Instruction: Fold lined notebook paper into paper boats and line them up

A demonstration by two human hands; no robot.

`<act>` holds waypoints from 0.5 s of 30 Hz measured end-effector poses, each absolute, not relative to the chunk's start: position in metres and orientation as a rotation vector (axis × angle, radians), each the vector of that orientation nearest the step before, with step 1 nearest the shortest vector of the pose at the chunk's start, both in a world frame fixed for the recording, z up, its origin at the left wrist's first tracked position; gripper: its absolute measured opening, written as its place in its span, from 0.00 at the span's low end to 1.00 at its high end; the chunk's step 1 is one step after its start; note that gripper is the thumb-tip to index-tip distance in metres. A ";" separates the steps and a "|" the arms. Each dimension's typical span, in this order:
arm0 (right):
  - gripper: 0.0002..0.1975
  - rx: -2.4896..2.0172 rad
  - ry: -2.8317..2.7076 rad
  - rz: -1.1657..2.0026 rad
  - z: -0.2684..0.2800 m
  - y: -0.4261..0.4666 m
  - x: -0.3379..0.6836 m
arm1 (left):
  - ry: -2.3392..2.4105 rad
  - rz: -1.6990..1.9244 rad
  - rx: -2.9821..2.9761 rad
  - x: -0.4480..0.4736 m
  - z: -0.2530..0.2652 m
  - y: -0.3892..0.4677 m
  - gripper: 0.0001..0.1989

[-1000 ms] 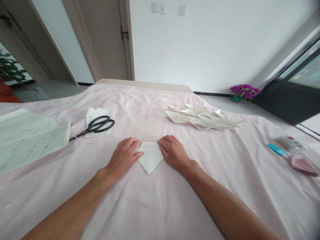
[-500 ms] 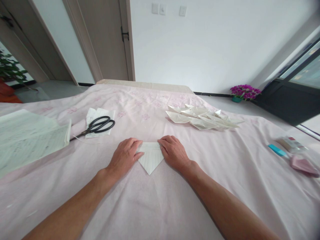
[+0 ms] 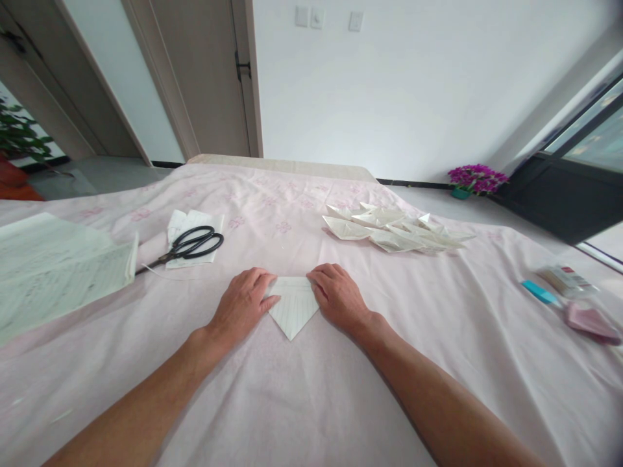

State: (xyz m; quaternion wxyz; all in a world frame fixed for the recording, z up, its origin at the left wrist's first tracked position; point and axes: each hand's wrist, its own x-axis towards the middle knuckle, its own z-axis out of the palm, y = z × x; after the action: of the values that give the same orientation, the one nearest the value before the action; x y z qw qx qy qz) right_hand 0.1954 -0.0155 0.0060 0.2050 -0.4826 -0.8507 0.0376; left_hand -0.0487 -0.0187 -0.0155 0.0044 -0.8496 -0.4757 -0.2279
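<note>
A folded sheet of lined paper (image 3: pixel 293 303) lies flat on the pink cloth, shaped like a triangle with its point toward me. My left hand (image 3: pixel 246 299) grips its left corner, thumb and fingers closed at the edge. On the opposite corner, my right hand (image 3: pixel 338 293) presses with bent fingers; its thumb is mostly hidden. Beyond my right hand sits a cluster of folded paper boats (image 3: pixel 389 228). Black-handled scissors (image 3: pixel 197 243) rest to the left, partly over a small stack of white paper (image 3: pixel 207 217).
Large written sheets (image 3: pixel 63 266) spread at the left under the scissors' tip. At the right lie a blue eraser-like block (image 3: pixel 539 292), a clear packet (image 3: pixel 567 281) and a pink item (image 3: pixel 591 322). The floral tablecloth (image 3: pixel 287 402) is wrinkled. Purple flowers (image 3: pixel 477 178) stand on the floor beyond.
</note>
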 end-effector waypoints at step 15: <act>0.11 -1.322 -2.367 0.102 0.005 -0.015 0.197 | -1.476 -0.698 -2.650 -0.048 -0.016 -0.019 0.16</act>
State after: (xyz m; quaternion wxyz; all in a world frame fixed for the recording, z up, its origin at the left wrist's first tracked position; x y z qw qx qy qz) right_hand 0.1966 -0.0146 0.0046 0.2126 -0.4762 -0.8525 0.0369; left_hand -0.0483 -0.0193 -0.0157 0.0146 -0.8514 -0.4741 -0.2241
